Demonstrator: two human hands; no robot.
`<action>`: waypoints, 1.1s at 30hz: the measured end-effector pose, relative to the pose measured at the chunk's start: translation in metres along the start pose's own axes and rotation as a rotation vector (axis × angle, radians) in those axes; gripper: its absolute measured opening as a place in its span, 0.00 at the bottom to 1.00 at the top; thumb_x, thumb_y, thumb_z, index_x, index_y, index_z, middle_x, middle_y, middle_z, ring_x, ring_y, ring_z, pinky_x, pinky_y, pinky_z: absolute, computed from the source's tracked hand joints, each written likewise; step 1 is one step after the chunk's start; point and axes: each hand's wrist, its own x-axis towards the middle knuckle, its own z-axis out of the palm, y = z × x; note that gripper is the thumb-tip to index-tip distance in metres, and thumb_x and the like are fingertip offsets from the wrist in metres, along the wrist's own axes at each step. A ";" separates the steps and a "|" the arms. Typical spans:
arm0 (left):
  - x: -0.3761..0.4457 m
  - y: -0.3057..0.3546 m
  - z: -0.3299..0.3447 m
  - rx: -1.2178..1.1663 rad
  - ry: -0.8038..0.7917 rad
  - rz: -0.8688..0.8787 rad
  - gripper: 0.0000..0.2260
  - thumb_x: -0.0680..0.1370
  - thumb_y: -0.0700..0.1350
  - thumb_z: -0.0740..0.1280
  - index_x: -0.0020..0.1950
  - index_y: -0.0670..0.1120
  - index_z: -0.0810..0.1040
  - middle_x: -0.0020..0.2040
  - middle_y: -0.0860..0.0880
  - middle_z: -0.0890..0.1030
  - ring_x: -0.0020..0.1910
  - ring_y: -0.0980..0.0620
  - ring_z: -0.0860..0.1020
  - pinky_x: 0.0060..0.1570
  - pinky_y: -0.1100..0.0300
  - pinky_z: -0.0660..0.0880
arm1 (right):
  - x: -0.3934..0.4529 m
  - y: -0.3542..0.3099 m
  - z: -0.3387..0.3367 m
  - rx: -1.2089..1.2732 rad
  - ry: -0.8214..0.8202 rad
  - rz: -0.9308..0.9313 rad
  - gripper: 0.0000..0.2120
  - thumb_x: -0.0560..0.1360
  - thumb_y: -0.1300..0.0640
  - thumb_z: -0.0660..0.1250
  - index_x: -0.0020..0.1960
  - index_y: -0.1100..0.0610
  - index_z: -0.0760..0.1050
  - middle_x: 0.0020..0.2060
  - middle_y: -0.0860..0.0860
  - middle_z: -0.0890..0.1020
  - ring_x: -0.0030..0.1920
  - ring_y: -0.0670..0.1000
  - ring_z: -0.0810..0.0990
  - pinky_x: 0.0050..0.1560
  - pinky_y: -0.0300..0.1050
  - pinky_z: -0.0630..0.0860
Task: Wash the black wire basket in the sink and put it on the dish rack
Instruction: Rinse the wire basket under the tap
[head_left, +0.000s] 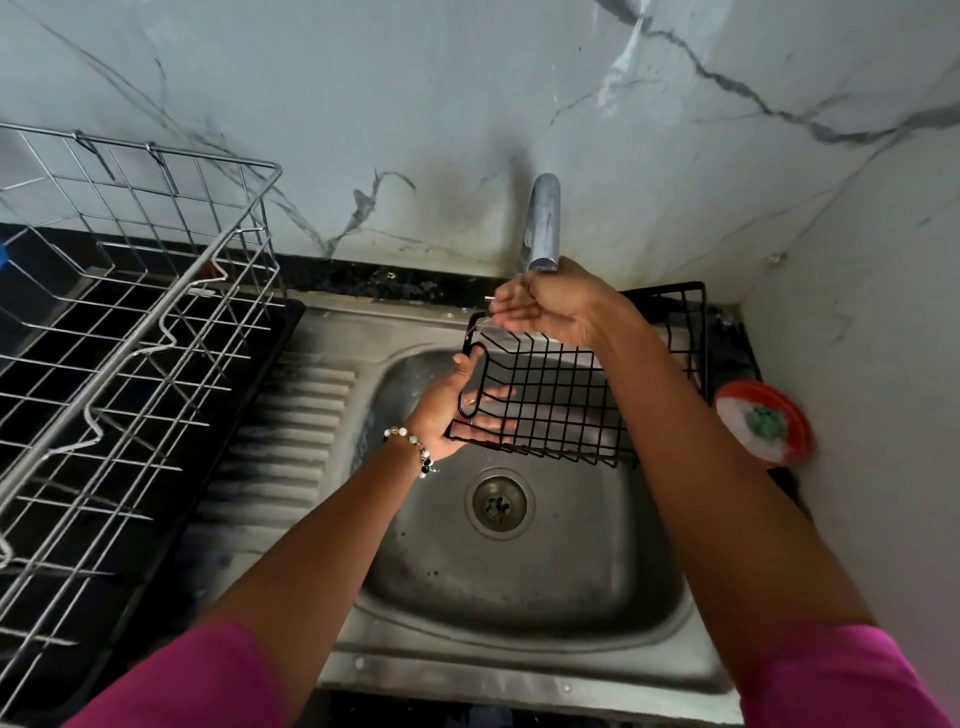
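Two bare forearms in pink sleeves (197, 675) reach out over a stainless steel sink (519, 571), its round drain (499, 504) just nearer the camera than the hands. Above the drain, the left hand (447, 410), a beaded bracelet (415, 449) at its wrist, keeps a grip on the left end of the black wire basket (561, 400), thumb hooked over the rim and fingers showing through the wire grid from behind. The basket is held tilted over the sink bowl, clear of the bottom, its far end rising toward the back right corner of the sink. The right hand (550, 306) hovers over the basket's upper edge, fingers loosely cupped with the palm facing left, directly beneath the chrome tap (543, 228); whether water runs is hard to tell. Right of the sink, a round red-rimmed container (763, 421) sits on the dark surface. Left of the sink, beyond its ribbed drainboard (306, 415), stands a silver wire dish rack (130, 312) on a black tray. A marble-patterned wall (467, 104) rises behind the sink.
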 end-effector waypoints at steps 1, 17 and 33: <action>0.001 0.001 0.003 -0.007 -0.012 -0.003 0.32 0.68 0.69 0.57 0.72 0.66 0.62 0.62 0.40 0.79 0.54 0.30 0.79 0.54 0.33 0.75 | 0.000 -0.001 -0.002 -0.016 0.013 -0.011 0.10 0.78 0.71 0.55 0.53 0.71 0.75 0.53 0.67 0.80 0.54 0.63 0.81 0.52 0.50 0.80; 0.003 0.011 0.004 0.054 0.114 0.182 0.14 0.83 0.56 0.54 0.67 0.59 0.69 0.59 0.46 0.79 0.46 0.39 0.83 0.49 0.43 0.77 | -0.007 0.013 -0.002 -0.113 -0.230 -0.018 0.14 0.80 0.70 0.54 0.61 0.69 0.74 0.56 0.65 0.80 0.58 0.59 0.80 0.60 0.51 0.77; -0.009 0.026 -0.018 0.086 0.269 0.561 0.44 0.67 0.16 0.53 0.73 0.54 0.67 0.73 0.42 0.69 0.67 0.43 0.73 0.40 0.65 0.77 | 0.000 0.038 -0.007 0.051 -0.088 0.017 0.13 0.79 0.70 0.57 0.60 0.70 0.75 0.57 0.65 0.80 0.58 0.59 0.80 0.60 0.50 0.76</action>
